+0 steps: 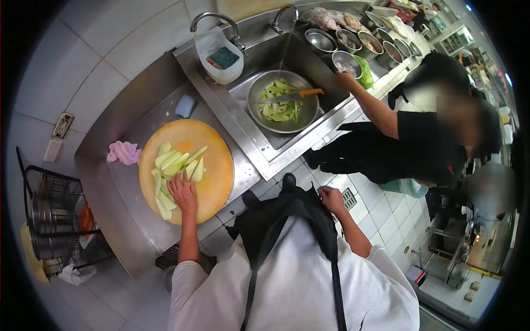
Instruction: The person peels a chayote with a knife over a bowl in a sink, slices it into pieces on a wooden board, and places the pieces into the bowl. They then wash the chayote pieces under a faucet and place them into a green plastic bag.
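Note:
My left hand (182,194) lies with fingers spread on pale green vegetable pieces (175,160), cut into long wedges. They rest on a round, yellowish cutting board (216,179). By my right side, my right hand (332,199) is closed at the raised edge of my black apron (287,203), seemingly gripping the cloth. In the sink, a metal bowl (255,94) holds green peelings (280,113). A knife with an orange handle (312,92) lies across that bowl, its blade over the peelings.
A pink cloth (124,153) and a blue sponge (185,106) lie by the board. Water runs from a faucet (284,16) into the sink (326,83). To the right, a co-worker's hand (346,81) reaches toward metal bowls (346,63). A black rack (61,220) stands at left.

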{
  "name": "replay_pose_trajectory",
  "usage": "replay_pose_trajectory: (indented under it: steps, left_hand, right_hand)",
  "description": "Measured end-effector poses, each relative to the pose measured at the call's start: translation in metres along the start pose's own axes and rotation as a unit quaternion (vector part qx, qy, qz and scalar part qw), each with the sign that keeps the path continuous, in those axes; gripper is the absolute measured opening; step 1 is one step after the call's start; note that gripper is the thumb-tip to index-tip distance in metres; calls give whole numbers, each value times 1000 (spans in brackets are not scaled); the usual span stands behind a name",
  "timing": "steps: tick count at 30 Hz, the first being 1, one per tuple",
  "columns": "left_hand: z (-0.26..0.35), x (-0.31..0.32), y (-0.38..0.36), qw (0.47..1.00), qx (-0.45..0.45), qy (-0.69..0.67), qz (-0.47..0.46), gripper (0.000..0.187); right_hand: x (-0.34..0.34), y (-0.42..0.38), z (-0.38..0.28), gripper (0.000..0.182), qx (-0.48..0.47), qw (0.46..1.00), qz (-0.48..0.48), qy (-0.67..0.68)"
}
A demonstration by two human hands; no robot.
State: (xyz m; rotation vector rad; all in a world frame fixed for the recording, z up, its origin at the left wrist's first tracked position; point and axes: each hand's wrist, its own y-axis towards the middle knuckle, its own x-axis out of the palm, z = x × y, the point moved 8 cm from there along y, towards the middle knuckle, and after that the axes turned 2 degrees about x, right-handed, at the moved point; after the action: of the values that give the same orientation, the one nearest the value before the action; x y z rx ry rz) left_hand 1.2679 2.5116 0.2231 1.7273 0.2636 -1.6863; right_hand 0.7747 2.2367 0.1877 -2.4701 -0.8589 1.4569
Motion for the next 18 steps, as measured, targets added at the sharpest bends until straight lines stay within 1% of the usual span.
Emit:
replay_pose_trajectory:
  steps: [2,4,5,7,8,9,10,11,14,17,18]
  left_hand:
    - [0,0,5,1000,-18,12,-20,53]
    - [1,1,12,998,-36,21,-49,54]
    - [2,1,17,996,-45,24,-69,54]
    - [4,0,23,993,-67,29,-90,54]
    - [7,-2,25,992,-79,31,-94,54]
    - [11,-4,26,990,-92,34,-97,54]
    - [18,-11,27,990,-107,41,-88,54]
    - [24,-19,27,988,-122,49,-77,54]
    - [43,-35,15,980,-176,70,-65,52]
    - [72,-45,-6,967,-243,58,-54,50]
    - [86,-49,-14,964,-257,52,-48,49]
  right_hand:
    - [-31,22,-48,20,-83,994,55,55]
    - [-64,57,-93,16,-152,980,96,82]
    - [-78,78,-112,14,-206,969,118,63]
    - [-103,125,-147,13,-250,959,128,38]
    - [-109,155,-157,13,-250,960,118,32]
    - [-109,189,-161,13,-270,956,114,14]
    - [-106,224,-162,13,-290,950,107,-31]
    - [-101,260,-159,12,-301,947,107,-47]
    - [-67,365,-137,21,-303,934,74,-175]
    - [-35,447,-110,33,-278,904,44,-323]
    - [-24,470,-96,35,-283,894,59,-342]
